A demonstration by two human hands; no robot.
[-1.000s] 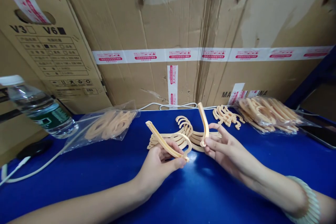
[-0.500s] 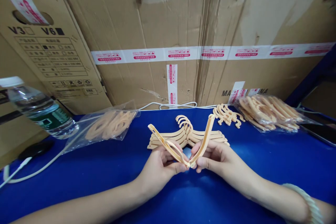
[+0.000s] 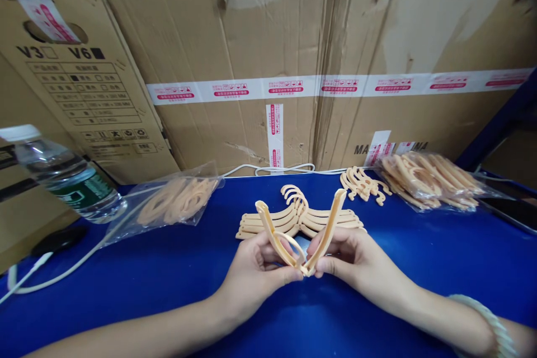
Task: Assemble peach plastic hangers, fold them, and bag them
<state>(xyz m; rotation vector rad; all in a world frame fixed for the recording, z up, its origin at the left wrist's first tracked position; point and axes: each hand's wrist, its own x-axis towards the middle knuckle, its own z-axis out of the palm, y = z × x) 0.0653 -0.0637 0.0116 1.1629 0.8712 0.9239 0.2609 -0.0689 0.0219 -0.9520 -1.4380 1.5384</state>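
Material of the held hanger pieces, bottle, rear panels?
Held hanger pieces: probably molded plastic, beige, satin; hollow channels show.
Bottle: likely clear plastic, glossy; see-through with highlights.
Rear panels: apparently cardboard, matte brown; creases and a peeling flap.

The left hand and right hand are bared; a pale greenish, ridged band is worn around the right forearm.

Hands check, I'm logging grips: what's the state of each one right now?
Left hand: closed, holding a curved beige plastic-looking hooked strip.
Right hand: closed, holding a second curved beige plastic-looking strip.
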